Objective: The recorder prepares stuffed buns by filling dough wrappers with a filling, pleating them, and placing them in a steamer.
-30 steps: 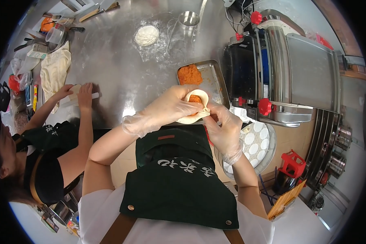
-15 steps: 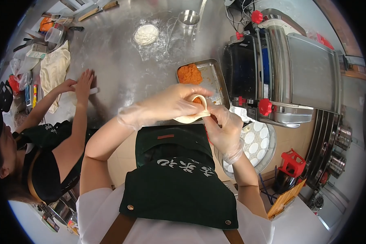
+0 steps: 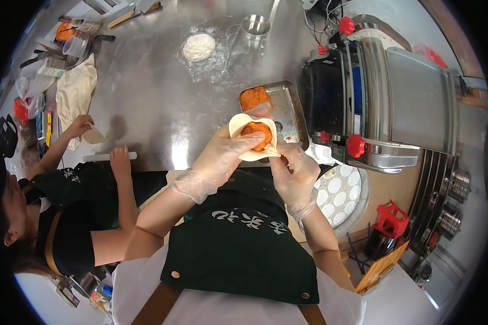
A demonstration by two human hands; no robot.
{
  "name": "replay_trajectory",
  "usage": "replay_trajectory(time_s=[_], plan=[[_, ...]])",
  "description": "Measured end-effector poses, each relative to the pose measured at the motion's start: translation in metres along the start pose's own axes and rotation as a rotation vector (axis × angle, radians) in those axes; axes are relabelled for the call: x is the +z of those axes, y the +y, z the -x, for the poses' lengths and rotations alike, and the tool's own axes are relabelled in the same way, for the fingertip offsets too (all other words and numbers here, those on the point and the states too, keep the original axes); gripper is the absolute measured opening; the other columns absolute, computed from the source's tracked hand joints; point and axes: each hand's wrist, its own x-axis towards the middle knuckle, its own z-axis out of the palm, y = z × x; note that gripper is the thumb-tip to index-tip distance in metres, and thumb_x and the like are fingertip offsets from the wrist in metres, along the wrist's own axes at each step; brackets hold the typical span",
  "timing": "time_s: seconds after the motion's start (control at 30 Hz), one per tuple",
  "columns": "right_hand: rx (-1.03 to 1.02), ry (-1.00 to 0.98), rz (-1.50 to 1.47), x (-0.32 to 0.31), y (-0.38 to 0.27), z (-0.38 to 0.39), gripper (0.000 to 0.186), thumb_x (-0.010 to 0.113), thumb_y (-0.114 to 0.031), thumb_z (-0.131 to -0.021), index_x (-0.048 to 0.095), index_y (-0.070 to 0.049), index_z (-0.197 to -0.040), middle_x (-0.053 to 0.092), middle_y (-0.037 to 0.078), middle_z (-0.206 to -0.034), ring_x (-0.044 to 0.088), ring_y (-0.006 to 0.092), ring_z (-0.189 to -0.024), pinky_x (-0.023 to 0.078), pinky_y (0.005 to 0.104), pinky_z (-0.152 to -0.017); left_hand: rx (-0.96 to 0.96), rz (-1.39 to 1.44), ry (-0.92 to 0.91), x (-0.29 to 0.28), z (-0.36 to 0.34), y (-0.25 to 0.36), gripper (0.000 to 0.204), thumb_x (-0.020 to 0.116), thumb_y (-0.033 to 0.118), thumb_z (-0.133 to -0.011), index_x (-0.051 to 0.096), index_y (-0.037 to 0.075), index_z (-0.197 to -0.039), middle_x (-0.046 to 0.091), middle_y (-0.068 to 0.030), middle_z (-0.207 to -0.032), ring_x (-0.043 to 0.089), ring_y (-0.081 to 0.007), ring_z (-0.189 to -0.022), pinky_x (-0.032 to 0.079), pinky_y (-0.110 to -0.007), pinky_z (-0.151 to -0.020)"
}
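Note:
A round dough wrapper (image 3: pixel 236 127) with orange filling (image 3: pixel 253 128) at its centre is held above the table's near edge. My gloved left hand (image 3: pixel 216 156) cups it from the left and beneath, thumb pressed onto the filling and fingertips showing past its far side. At its right edge, my gloved right hand (image 3: pixel 295 169) pinches the rim, where the dough is drawn into a small fold. Just beyond sits a metal tray (image 3: pixel 296 111) bearing a mound of orange filling (image 3: pixel 253 98).
A dough roller machine (image 3: pixel 373 92) stands at right, above a round pan (image 3: pixel 365 201) of white discs. Further back are floured dough (image 3: pixel 199 47) and a steel cup (image 3: pixel 256 25). At left, a co-worker's hand (image 3: pixel 81 125) lifts a wrapper; another rests on a rolling pin (image 3: pixel 100 157).
My left hand has turned and lowered, so the wrapper now opens upward with its filling showing. My right hand keeps pinching the rim. The co-worker has lifted a wrapper off the table.

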Motion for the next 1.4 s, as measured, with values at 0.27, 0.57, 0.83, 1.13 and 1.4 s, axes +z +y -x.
replay_trajectory(time_s=[0.27, 0.57, 0.83, 1.13, 1.4], plan=[[0.004, -0.035, 0.008, 0.002, 0.004, 0.001, 0.025, 0.07, 0.007, -0.074, 0.062, -0.002, -0.095, 0.066, 0.014, -0.078, 0.062, 0.0226, -0.058, 0.049, 0.03, -0.054, -0.013, -0.041, 0.022, -0.004, 0.001, 0.0, 0.053, 0.06, -0.004, -0.087, 0.046, 0.0, -0.139, 0.053, -0.0112, -0.137, 0.053, -0.0192, -0.123, 0.043, -0.035, -0.106], [0.261, -0.081, -0.06, -0.004, -0.011, -0.008, 0.022, 0.069, 0.004, -0.077, 0.063, -0.004, -0.097, 0.067, 0.012, -0.078, 0.065, 0.0227, -0.06, 0.05, 0.0318, -0.053, -0.022, -0.36, 0.001, -0.005, 0.0, 0.005, 0.047, 0.061, 0.001, -0.088, 0.052, 0.003, -0.134, 0.062, -0.0059, -0.117, 0.059, -0.0124, -0.105, 0.046, -0.028, -0.095], [-0.106, -0.089, 0.143, -0.004, 0.003, -0.004, 0.021, 0.07, 0.001, -0.076, 0.063, -0.004, -0.095, 0.065, 0.012, -0.076, 0.065, 0.027, -0.061, 0.05, 0.0337, -0.053, -0.073, -0.391, -0.136, -0.004, -0.006, 0.016, 0.041, 0.059, 0.017, -0.095, 0.054, 0.0, -0.131, 0.06, -0.0087, -0.127, 0.057, -0.0146, -0.113, 0.042, -0.029, -0.102], [0.034, -0.122, 0.007, -0.004, 0.003, -0.003, 0.029, 0.07, 0.002, -0.077, 0.061, -0.003, -0.104, 0.065, 0.011, -0.075, 0.065, 0.0254, -0.06, 0.051, 0.0315, -0.055, -0.13, -0.493, -0.181, -0.005, -0.012, 0.02, 0.037, 0.051, 0.021, -0.097, 0.059, 0.0, -0.126, 0.061, -0.0093, -0.124, 0.054, -0.0148, -0.115, 0.04, -0.029, -0.102], [0.281, -0.025, -0.055, 0.002, -0.008, 0.002, 0.02, 0.07, 0.003, -0.08, 0.063, -0.001, -0.097, 0.069, 0.013, -0.079, 0.067, 0.019, -0.061, 0.051, 0.0269, -0.056, -0.06, -0.789, -0.302, -0.008, -0.019, 0.024, 0.038, 0.049, 0.023, -0.098, 0.059, 0.0, -0.126, 0.062, -0.0095, -0.122, 0.055, -0.0154, -0.111, 0.041, -0.029, -0.098]])
